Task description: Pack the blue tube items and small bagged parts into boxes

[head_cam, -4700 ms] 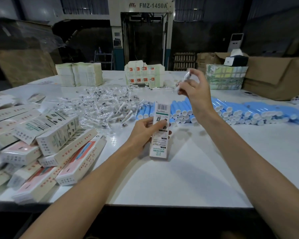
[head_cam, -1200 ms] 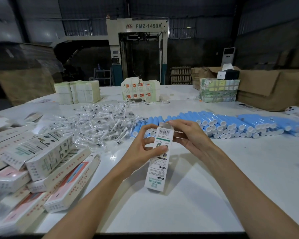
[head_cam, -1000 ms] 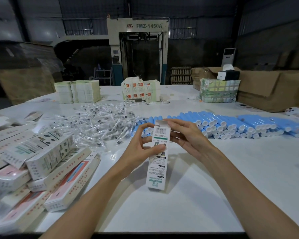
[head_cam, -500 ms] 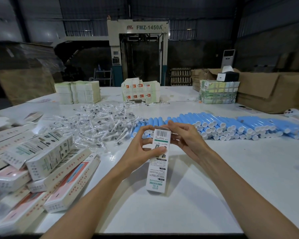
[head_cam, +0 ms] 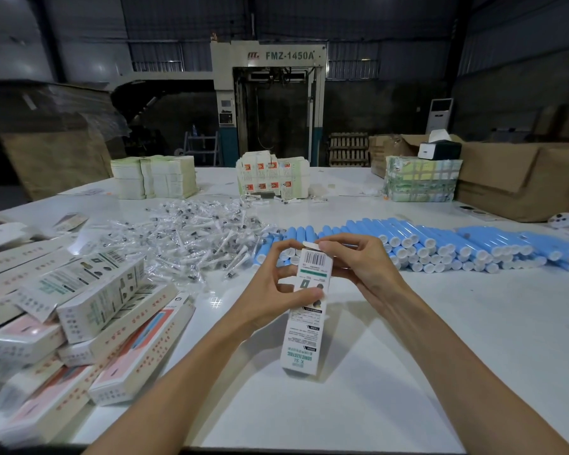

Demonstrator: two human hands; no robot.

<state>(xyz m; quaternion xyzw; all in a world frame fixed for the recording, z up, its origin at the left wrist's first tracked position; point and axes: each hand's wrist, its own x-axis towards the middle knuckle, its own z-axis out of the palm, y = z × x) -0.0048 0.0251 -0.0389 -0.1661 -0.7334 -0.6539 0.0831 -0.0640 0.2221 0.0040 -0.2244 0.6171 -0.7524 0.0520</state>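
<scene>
Head view: far to the left of the hands, a heap of long printed boxes [head_cam: 89, 310] lies tumbled on the white tabletop [head_cam: 440, 339], some white and green, some with pink faces. Beyond that heap, well behind the hands, stand stacks of flat cartons [head_cam: 155, 177]. Just left of and behind the left hand, a loose pile of small bagged parts [head_cam: 194, 238] in clear plastic spreads across the tabletop.

The left hand [head_cam: 270, 290] grips a narrow white box [head_cam: 304, 323] by its upper half, thumb laid across the printed front and fingers curled round the back. The box is held nearly upright between both hands, barcode at the top and lettering upside down. Whether its lower end touches the tabletop cannot be told. The right hand [head_cam: 365, 270] pinches the top flap [head_cam: 310, 246] of the box between thumb and forefinger, the other fingers curled behind the box's upper edge.

Behind and to the right of the right hand, a long bank of blue tubes [head_cam: 457, 244] with white caps lies stacked on the tabletop, caps facing the person. Farther back on the right sit a taped bundle [head_cam: 421, 180] and brown cardboard cartons [head_cam: 523, 178].
</scene>
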